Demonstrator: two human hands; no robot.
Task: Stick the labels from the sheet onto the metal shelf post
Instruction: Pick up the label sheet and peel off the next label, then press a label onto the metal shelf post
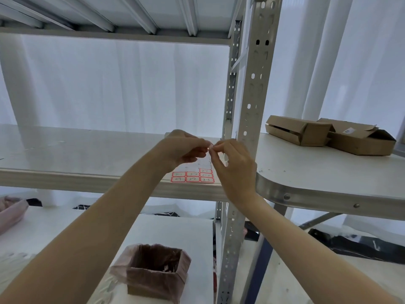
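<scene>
1. The label sheet (194, 172) lies flat on the middle shelf board (87, 154), just left of the metal shelf post (252, 102), with its long axis running from the board's front edge back toward the hands.
2. Its near end, closest to the front edge, carries red-bordered labels with handwritten marks; the far end of the sheet looks bare and white.
3. The post stands upright, its long axis vertical, with rows of punched holes along its length.
4. The left hand (186, 148) and the right hand (232, 163) meet fingertip to fingertip above the sheet's far end, just left of the post.
5. Both hands pinch something small and pale between them; it is too small to tell whether it is a label.
6. Right of the post, two cardboard boxes (328, 134) sit on a white table (317, 172).
7. Below and left of the post, a lined brown bin (153, 270) stands on the lower board.
</scene>
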